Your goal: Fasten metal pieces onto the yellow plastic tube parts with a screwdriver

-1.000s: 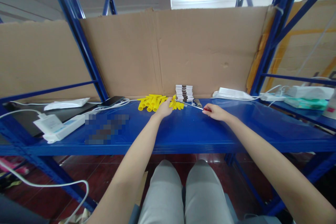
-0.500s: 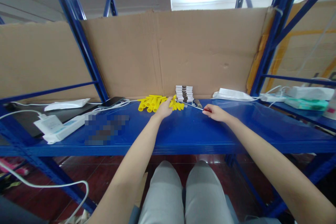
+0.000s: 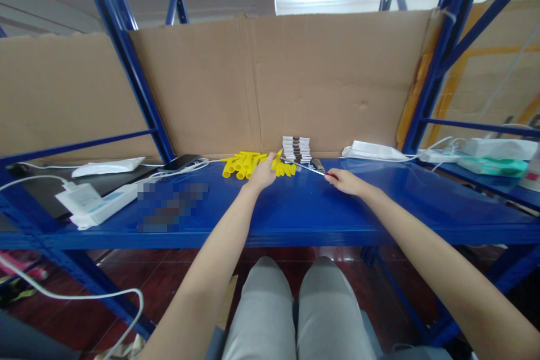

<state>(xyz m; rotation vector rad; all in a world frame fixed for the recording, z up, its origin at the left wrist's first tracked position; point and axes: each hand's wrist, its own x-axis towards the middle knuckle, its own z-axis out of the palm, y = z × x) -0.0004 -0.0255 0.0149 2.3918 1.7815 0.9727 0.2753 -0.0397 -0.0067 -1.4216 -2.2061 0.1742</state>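
Brown cardboard (image 3: 329, 79) stands up like a wall behind a blue metal shelf (image 3: 304, 208).

From the head view, the right hand (image 3: 341, 181) has its fingers curled tight round the red end of what looks like a screwdriver (image 3: 311, 169). Its thin, shiny rod slants across to the left hand (image 3: 262, 174). Big yellow tubes (image 3: 243, 166) lie in a heap beside that hand on one side, and small yellow pieces (image 3: 288, 169) lie just beside it on the other. A stack of white bundles (image 3: 296, 150) with dark middles sits behind them.

Hardly anything has changed in the last half second. Both hands are almost in the same spots, so the same bit of work seems to be going on.

The rod's tip is hard to see. A yellow bit (image 3: 279, 153) pokes up by the left fingers, but I can't tell if they pinch it. Blurry squares hide something on the shelf's left side.
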